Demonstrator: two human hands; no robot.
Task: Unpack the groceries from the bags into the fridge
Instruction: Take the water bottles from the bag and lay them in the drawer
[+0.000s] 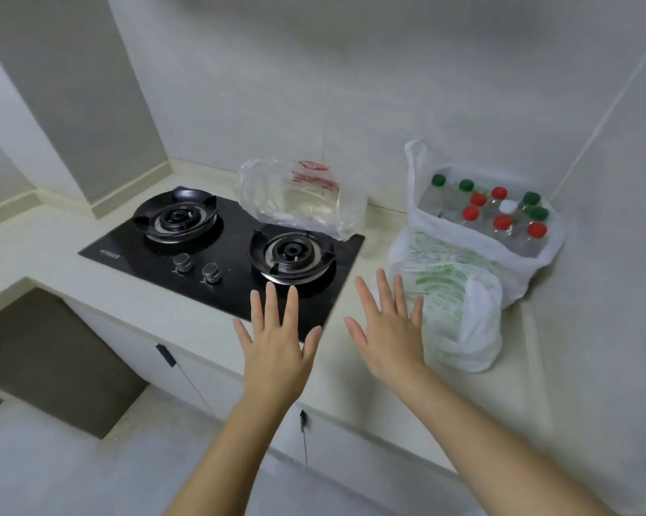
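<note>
Three plastic bags lie on a pale counter (351, 370). A white bag (422, 214) at the back right stands open and holds several clear bottles (500, 221) with red, green and white caps. In front of it sits a closed white bag with green print (459, 314). A clear bag with red print (299, 197) lies behind the stove. My left hand (277, 348) hovers over the stove's near right corner with fingers spread and straight, holding nothing. My right hand (392, 333) is spread the same way, just left of the green-print bag. No fridge is in view.
A black two-burner gas stove (217, 251) with two knobs is set into the counter left of the bags. Tiled walls close the back and the right side. White cabinet doors with dark handles (165, 355) run below the counter; the floor is at lower left.
</note>
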